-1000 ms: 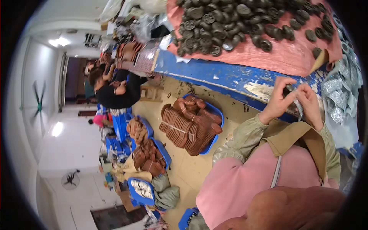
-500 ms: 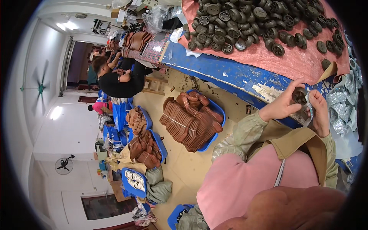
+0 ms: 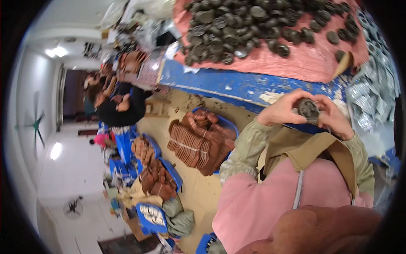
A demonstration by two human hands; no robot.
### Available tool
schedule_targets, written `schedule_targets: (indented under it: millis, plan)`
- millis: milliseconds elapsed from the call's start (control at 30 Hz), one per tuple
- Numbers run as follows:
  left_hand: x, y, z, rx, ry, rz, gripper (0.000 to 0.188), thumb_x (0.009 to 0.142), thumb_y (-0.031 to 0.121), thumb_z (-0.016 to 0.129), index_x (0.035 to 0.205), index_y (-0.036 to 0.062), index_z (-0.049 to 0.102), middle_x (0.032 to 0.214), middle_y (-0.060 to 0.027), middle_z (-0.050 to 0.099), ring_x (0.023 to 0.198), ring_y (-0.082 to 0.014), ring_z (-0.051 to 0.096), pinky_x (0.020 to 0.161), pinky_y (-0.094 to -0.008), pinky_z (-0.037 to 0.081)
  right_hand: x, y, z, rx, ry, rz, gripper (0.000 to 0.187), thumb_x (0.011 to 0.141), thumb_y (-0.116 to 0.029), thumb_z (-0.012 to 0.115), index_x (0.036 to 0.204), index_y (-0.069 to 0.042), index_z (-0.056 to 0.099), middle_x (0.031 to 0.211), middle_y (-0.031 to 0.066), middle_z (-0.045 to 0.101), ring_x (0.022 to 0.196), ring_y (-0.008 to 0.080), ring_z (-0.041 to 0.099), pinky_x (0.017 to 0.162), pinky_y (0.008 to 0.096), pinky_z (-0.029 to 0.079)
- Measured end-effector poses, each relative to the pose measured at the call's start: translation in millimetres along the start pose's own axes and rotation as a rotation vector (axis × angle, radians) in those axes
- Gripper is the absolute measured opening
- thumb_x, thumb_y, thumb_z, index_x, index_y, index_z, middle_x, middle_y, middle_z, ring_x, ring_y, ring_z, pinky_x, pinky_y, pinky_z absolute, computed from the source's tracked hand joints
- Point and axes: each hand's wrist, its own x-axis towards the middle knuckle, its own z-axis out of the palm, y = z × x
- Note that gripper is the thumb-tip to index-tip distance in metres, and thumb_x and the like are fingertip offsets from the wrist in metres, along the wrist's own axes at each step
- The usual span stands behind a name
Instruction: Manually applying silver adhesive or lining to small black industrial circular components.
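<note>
Here I've a dark wheel [image 3: 308,110] clasped between left hand [image 3: 279,110] and right hand [image 3: 336,117] by the near edge of the blue bench [image 3: 220,80], wheels [image 3: 259,12] heaped on the pink sheet [image 3: 311,70], tan floor [image 3: 196,182] stretching around the blue tub [image 3: 228,125].

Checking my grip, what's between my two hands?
In the head view, a dark round wheel lies between your left hand and right hand, held by both.
</note>
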Motion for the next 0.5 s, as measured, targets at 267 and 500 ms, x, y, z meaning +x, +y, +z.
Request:
schedule_targets:
  millis: [267, 500]
  plan:
    - [-4.2, -21.2, 1.9, -0.046, 0.18, 0.081, 0.061, 0.065, 0.004, 0.073, 0.12, 0.0039, 0.048, 0.127, -0.0124, 0.047, 0.119, -0.0189, 0.046, 0.101, -0.0317, 0.037, -3.0, 23.6, 14.1, -0.274, 0.188, -0.25, 0.036, 0.084, -0.003, 0.06, 0.119, 0.0, 0.055, 0.106, 0.0056, 0.062, 0.097, 0.0114, 0.055, 0.084, 0.029, 0.045]
    - [1.5, -18.6, 14.3, -0.247, 0.285, 0.041, 0.054, 0.067, 0.001, 0.07, 0.116, 0.004, 0.046, 0.127, -0.0181, 0.052, 0.11, -0.0201, 0.055, 0.095, -0.0319, 0.044, -7.0, 19.8, 11.2, -0.414, 0.19, -0.18, 0.028, 0.094, -0.009, 0.049, 0.117, 0.003, 0.058, 0.098, 0.0102, 0.067, 0.091, 0.0119, 0.059, 0.083, 0.0295, 0.047]
